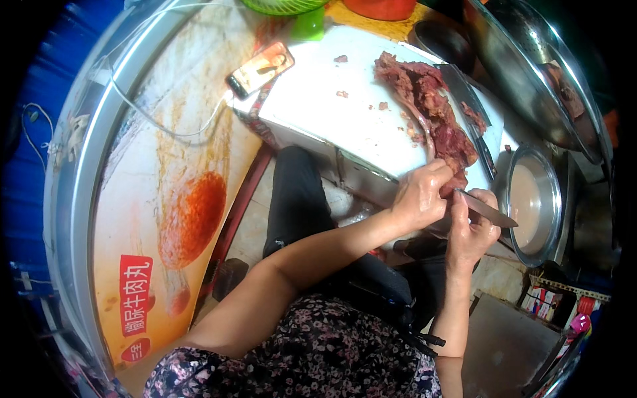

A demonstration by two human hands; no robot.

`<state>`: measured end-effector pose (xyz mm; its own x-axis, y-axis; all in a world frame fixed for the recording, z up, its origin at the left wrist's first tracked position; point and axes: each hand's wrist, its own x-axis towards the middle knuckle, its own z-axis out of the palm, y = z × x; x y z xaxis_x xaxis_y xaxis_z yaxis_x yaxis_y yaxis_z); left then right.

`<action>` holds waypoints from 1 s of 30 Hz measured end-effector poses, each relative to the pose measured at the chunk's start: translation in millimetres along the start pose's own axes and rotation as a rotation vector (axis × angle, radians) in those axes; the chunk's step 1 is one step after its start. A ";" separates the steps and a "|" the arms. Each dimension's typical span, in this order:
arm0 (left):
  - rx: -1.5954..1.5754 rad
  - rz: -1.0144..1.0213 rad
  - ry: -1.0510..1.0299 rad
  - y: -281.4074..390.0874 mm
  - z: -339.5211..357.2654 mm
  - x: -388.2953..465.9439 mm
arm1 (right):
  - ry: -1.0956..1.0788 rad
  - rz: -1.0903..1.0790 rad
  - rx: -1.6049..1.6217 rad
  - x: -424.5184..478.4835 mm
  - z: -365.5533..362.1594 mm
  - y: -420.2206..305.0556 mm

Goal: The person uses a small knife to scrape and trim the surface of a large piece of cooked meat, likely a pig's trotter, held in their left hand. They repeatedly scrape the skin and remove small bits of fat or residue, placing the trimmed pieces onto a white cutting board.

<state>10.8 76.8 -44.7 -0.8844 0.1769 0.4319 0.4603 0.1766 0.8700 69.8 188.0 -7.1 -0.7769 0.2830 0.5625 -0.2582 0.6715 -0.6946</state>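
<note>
A long piece of dark red meat point(438, 112) lies on a white cutting board point(318, 104), its near end at the board's front edge. My left hand point(423, 194) grips that near end. Just to its right my right hand point(473, 229) is closed round a small knife point(490, 210), whose blade points to the right, beside the meat; the handle is hidden in my fingers. A cleaver point(465, 94) with a black handle lies on the board to the right of the meat, a scrap of meat point(474, 118) on it. Small meat scraps point(383, 106) are scattered to the left.
A metal bowl of cloudy liquid point(527, 204) stands right of my right hand. Large metal basins point(527, 74) lean at the upper right. On the left, a lit smartphone point(260, 69) with a white cable rests at the board's corner. A green plastic basket point(283, 4) is at the top.
</note>
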 end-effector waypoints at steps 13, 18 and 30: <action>0.048 -0.020 0.000 5.7 -2.0 0.1 | 0.015 0.198 0.036 -0.6 -3.3 7.0; 0.000 0.001 0.056 -1.7 2.2 0.0 | 0.004 0.045 0.065 -0.3 1.8 -1.2; -0.051 -0.033 0.041 -5.2 2.5 -1.2 | -0.013 0.123 0.099 -4.2 3.8 1.7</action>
<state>9.6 78.1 -50.4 -0.9020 0.1322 0.4109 0.4269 0.1325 0.8945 70.4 185.3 -12.4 -0.8135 0.3496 0.4647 -0.2153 0.5613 -0.7991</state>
